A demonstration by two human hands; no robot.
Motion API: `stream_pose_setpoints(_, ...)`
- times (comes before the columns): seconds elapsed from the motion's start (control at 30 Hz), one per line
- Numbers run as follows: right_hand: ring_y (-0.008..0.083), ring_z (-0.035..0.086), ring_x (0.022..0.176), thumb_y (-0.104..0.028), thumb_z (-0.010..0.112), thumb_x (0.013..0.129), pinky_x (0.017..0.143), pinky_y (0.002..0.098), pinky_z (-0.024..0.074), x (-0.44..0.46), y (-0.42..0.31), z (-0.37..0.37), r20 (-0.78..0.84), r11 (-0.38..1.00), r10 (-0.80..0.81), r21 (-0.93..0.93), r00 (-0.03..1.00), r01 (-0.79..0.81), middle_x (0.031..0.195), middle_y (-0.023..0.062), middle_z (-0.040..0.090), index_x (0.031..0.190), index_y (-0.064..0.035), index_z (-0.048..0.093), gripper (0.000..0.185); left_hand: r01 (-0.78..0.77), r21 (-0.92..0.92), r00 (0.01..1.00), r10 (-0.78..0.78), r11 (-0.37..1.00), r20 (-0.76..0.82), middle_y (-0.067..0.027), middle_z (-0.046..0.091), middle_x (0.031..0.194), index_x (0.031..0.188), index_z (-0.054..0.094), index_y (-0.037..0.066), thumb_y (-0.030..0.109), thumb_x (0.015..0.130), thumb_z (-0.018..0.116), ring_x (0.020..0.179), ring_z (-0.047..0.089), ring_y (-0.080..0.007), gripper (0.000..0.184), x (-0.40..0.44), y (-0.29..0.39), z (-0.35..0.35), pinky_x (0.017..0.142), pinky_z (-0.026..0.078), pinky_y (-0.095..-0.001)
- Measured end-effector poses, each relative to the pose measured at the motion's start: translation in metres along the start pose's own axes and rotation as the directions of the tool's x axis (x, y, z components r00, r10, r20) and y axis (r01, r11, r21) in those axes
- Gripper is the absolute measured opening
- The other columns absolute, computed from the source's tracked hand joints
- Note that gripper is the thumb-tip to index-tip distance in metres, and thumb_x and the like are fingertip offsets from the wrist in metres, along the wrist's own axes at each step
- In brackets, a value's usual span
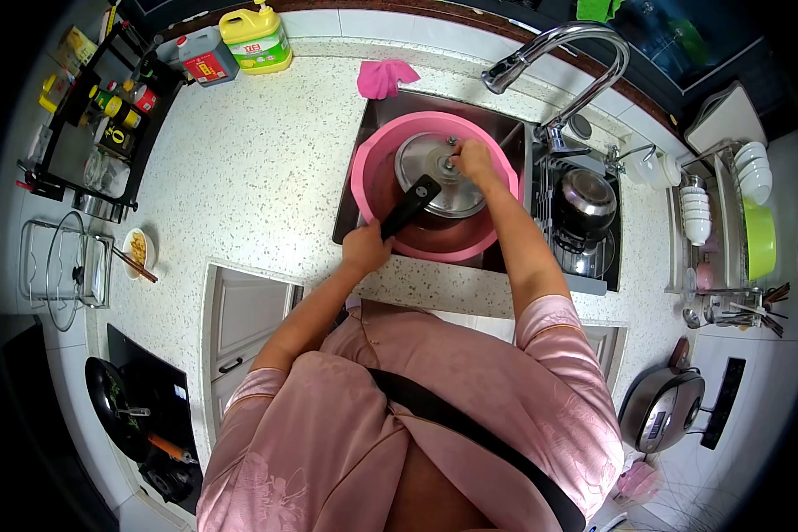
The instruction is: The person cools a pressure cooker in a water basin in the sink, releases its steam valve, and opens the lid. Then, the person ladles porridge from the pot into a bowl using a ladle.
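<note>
A round metal pressure cooker lid (464,194) with a long black handle (410,209) lies tilted inside a pink basin (361,182). My left hand (366,247) is closed around the lower end of that handle. Over the upper right of the lid is my right hand (473,162), its fingers curled and pressed together near the central fitting; what they pinch, if anything, is hidden. Small fittings stand up from the lid's top. Whether a pot body sits under the lid, I cannot tell. The basin stands in the left bowl of the sink (350,213).
A chrome faucet (585,35) arches behind the sink. A dark pot (587,199) sits in the right bowl. A pink cloth (386,79) and a yellow jug (255,40) are at the back. On the left counter stands a small bowl (139,252) with chopsticks.
</note>
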State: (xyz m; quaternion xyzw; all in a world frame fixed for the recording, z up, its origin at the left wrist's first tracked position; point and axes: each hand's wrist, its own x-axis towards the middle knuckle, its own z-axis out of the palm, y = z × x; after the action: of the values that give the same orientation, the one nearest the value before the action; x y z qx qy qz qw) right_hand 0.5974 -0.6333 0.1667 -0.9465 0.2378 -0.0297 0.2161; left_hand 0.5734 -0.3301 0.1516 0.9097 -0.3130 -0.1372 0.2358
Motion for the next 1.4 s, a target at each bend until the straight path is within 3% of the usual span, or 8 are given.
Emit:
stream_pose_setpoints(0.47,0.0315,0.063,0.081,-0.007,0.074,0.065,0.070,0.0400,0.0488,-0.006,0.002,-0.002,-0.035,0.995,-0.100,0.010,0.994,0.100,0.082,0.0149,0.066,0.081,-0.0061,0.065,0.018,0.048,0.028,0.998,-0.049,0.998,0.035,-0.0205,0.063,0.075,0.087,0.052,0.001,0.030,0.077,0.062,0.074,0.063,-0.0372,0.033,-0.002,0.008,-0.010,0.067,0.050,-0.0466)
stream_pose_setpoints(0.77,0.0330,0.063,0.078,-0.008,0.073,0.066,0.069,0.0413,0.0483,-0.012,0.003,-0.002,-0.079,0.992,-0.093,0.073,0.993,0.098,0.080,0.0162,0.065,0.079,-0.0055,0.064,0.016,0.052,0.035,0.998,-0.053,0.998,0.039,-0.0197,0.063,0.076,0.088,0.052,0.001,0.030,0.076,0.063,0.075,0.063,-0.0365,0.033,-0.001,0.008,-0.008,0.068,0.050,-0.0460)
stream_pose_setpoints(1.4,0.0335,0.062,0.076,-0.013,0.074,0.066,0.068,0.0408,0.0479,-0.014,0.008,0.004,-0.133,0.984,-0.067,0.154,0.989,0.088,0.076,0.0163,0.063,0.077,-0.0062,0.063,0.017,-0.011,0.020,0.994,0.013,1.000,-0.109,-0.0209,0.061,0.068,0.085,0.058,0.002,0.037,0.076,0.063,0.066,0.062,-0.0386,0.036,-0.004,0.006,-0.005,0.061,0.049,-0.0475)
